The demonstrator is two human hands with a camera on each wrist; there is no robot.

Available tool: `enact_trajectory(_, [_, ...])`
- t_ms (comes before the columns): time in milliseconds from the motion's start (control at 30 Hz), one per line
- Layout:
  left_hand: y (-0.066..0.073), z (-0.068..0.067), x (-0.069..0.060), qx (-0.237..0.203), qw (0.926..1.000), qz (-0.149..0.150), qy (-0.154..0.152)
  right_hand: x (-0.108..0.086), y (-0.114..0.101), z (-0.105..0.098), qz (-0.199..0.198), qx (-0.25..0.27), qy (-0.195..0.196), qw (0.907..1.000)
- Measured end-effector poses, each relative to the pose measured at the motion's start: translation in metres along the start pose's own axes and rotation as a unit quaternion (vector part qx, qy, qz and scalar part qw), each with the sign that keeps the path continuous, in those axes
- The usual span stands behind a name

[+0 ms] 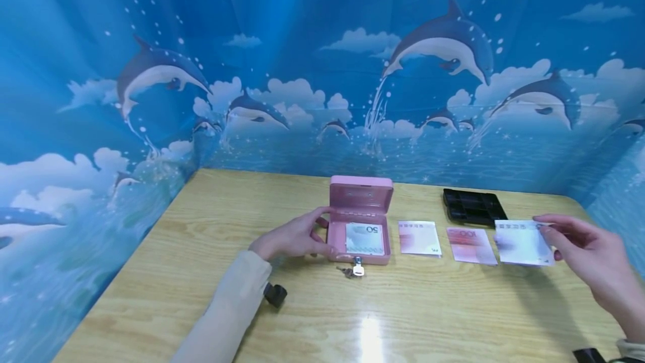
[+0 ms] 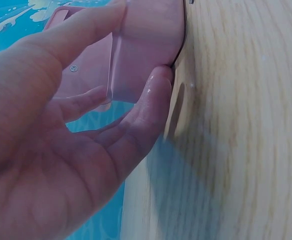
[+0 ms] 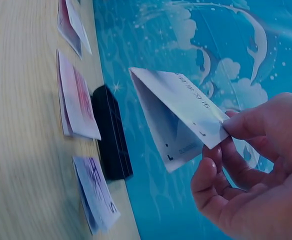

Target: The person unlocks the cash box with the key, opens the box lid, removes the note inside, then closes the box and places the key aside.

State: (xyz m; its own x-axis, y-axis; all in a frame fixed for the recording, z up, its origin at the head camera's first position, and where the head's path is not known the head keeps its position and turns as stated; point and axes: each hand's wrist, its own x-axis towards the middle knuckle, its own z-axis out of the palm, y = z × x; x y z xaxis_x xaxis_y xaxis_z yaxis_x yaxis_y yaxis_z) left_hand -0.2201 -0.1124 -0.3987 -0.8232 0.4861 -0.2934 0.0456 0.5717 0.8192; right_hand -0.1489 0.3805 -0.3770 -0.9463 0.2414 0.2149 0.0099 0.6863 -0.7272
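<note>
A pink metal box [image 1: 335,240] stands with its lid [image 1: 360,197] raised; a folded note marked 50 [image 1: 364,238] lies inside. My left hand [image 1: 297,235] grips the box's left side, the thumb near the front corner, as the left wrist view shows at the box wall [image 2: 148,45]. My right hand [image 1: 587,251] pinches the right edge of a folded pale note [image 1: 524,244] between thumb and fingers. In the right wrist view this note [image 3: 181,105] hangs in the air, its halves spread, beside the hand [image 3: 256,175].
Right of the box lie a folded pale note [image 1: 419,238] and a pink 100 note [image 1: 471,245]. A purple folded note [image 3: 96,192] rests beyond them in the right wrist view. Behind is a black compartment tray [image 1: 473,207]. Keys [image 1: 358,268] hang at the box front.
</note>
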Motion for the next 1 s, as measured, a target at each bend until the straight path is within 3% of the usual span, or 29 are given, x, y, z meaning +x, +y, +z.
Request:
enact_trajectory(167, [0.0, 0.0, -0.001, -0.003, 1.0, 0.003, -0.001, 0.004, 0.008, -0.002, 0.023, -0.038, 0.002, 0.999])
enact_trajectory(367, [0.001, -0.001, -0.001, 0.004, 1.0, 0.005, -0.001, 0.009, 0.023, -0.007, 0.045, -0.044, -0.002, 0.998])
enact_trajectory(767, [0.001, -0.001, -0.001, -0.001, 1.0, 0.002, -0.001, 0.021, 0.052, -0.023, 0.07, 0.003, 0.002, 0.9976])
enact_trajectory(867, [0.001, -0.001, -0.001, -0.005, 1.0, 0.002, -0.003, 0.022, 0.06, -0.027, 0.066, 0.031, 0.0, 0.9973])
enact_trajectory(1000, [0.001, -0.001, -0.001, -0.006, 1.0, 0.001, -0.004, 0.025, 0.069, -0.031, 0.059, 0.026, -0.002, 0.9979])
